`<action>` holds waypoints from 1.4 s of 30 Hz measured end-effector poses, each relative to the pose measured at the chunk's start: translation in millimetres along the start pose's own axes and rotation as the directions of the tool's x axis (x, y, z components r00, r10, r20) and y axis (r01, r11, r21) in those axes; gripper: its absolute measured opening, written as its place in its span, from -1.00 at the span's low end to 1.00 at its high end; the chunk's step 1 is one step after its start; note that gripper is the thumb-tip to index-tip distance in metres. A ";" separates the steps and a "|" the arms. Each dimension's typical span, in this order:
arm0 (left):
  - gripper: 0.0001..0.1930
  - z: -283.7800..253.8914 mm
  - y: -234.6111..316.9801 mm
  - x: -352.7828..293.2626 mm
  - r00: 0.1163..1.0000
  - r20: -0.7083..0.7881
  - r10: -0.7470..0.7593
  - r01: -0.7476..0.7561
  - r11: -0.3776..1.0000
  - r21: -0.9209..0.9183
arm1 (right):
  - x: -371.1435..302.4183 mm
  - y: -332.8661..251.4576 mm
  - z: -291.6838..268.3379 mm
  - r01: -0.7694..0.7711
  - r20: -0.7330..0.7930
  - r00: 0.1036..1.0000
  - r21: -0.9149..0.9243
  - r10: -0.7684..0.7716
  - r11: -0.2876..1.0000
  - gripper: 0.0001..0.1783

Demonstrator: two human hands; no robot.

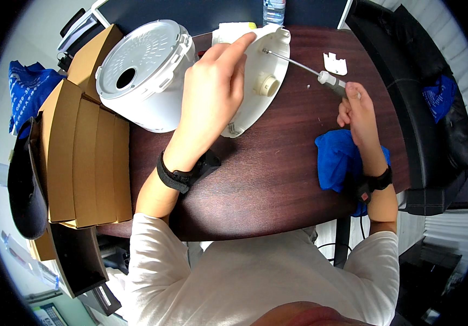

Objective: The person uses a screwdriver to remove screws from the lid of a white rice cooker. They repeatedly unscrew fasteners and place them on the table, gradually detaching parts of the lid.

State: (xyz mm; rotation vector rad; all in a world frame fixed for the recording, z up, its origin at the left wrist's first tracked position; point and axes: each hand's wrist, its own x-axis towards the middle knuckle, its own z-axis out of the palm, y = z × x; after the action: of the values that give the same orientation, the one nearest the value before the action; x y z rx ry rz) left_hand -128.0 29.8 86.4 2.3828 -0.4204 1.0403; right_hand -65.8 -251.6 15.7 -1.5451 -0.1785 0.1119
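Note:
A curved white plastic cover (251,100) stands on the table with its hollow inner side toward the right, showing a round cream-coloured socket (267,85). My left hand (215,79) grips the cover's left edge, its index finger stretched along the top; the thumb side is partly hidden. In my right hand (360,108) is a screwdriver (330,81) with a grey and white handle. Its thin metal shaft points left, and the tip meets the inside of the cover near the upper end. A small white plastic piece (335,64) lies beyond the screwdriver handle.
Left of the cover stands a large white appliance body (163,100) with a perforated grey top. Cardboard boxes (76,157) line the table's left side. A blue cloth (336,160) lies under my right forearm. A water bottle (273,12) stands at the far edge; a black sofa (402,98) is to the right.

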 end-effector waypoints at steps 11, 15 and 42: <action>-0.65 1.1 -0.2 0.7 1.000 0.006 -0.002 0.002 1.000 -0.004 | -3.4 -7.9 1.6 0.510 -0.006 0.853 -0.200 -0.522 0.837 -0.64; -0.65 -2.1 4.6 0.7 0.999 0.038 -0.016 0.016 1.000 0.006 | -6.0 -6.7 8.4 0.546 -0.033 0.827 -0.192 -0.561 0.816 -0.62; -0.64 -0.7 8.4 -1.3 0.998 0.045 -0.051 0.047 0.996 0.073 | -33.4 -17.6 19.4 0.403 0.053 0.912 0.061 -0.406 0.913 -0.62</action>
State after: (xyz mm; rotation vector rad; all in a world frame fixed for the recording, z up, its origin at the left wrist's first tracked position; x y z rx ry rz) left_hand -133.1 23.3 88.5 2.4727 -0.3450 0.9945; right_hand -102.9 -239.0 32.1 -1.4265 -0.5410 -0.1621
